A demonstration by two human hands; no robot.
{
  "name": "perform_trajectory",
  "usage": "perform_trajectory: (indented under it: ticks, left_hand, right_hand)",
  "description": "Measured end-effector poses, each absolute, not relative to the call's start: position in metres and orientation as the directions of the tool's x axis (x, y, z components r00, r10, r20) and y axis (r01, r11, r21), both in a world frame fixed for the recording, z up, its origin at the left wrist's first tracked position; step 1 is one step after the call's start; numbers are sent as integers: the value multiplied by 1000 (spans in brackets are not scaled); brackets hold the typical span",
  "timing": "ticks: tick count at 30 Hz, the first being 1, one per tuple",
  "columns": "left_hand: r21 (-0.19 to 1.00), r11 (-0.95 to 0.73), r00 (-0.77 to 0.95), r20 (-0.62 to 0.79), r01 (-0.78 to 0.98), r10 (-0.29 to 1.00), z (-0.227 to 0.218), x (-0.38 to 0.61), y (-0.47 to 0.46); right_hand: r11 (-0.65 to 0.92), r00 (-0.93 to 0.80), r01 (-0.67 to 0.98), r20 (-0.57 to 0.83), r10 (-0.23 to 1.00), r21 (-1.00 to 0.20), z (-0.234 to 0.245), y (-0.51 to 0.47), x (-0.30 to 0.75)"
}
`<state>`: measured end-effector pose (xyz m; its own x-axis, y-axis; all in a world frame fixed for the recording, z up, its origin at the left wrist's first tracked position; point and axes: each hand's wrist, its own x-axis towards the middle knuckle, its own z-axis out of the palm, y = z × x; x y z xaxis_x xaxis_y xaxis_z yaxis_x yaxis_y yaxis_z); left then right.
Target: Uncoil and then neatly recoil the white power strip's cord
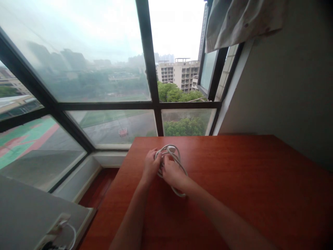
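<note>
A white cable (179, 159) lies in loose loops over the reddish-brown table, with a white plug or adapter block (171, 149) at the top of the coil. My left hand (151, 164) grips the left side of the loops, fingers curled round them. Close beside it, my right hand (173, 172) is closed on the cable near the middle of the coil, and its fingertips are partly hidden. One loop hangs out below my right wrist and rests near the table surface.
The wooden table (234, 166) stretches right to a grey wall (281, 86). Large dark-framed windows (104, 106) stand beyond it, one pane open under a hanging curtain (241, 24). At lower left, a wall socket (58, 225) has a white cord plugged in.
</note>
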<state>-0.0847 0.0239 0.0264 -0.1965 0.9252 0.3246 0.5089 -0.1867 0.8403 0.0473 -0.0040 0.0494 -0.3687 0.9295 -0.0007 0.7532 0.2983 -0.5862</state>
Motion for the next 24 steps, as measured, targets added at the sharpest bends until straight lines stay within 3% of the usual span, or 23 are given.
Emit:
perform_trajectory:
  ticks: [5,8,11,14,18,21,24]
  left_hand:
    - [812,-263,-106,367,521,924,27,-82,19]
    - [796,-281,-91,385,536,918,26,-84,18]
    - [746,-290,-77,415,600,907,25,-89,18]
    - [752,-303,-36,398,585,917,30,-92,15]
    - [860,-285,90,273,423,958,41,-87,11]
    - [905,-282,165,240,318,957,47,-79,9]
    - [944,-244,203,200,221,958,47,-76,9]
  right_hand:
    - [192,-232,731,26,972,-655,36,3,35]
    - [274,-306,698,70,949,-661,40,2,37]
    - [409,-410,704,137,902,-581,55,-2,57]
    - [392,-318,747,228,920,-537,72,5,89]
    - [333,-123,653,338,933,-680,74,44,128]
    - [351,-233,422,274,933,-836,62,80,143]
    - [268,-414,273,138,900,-924,46,104,149]
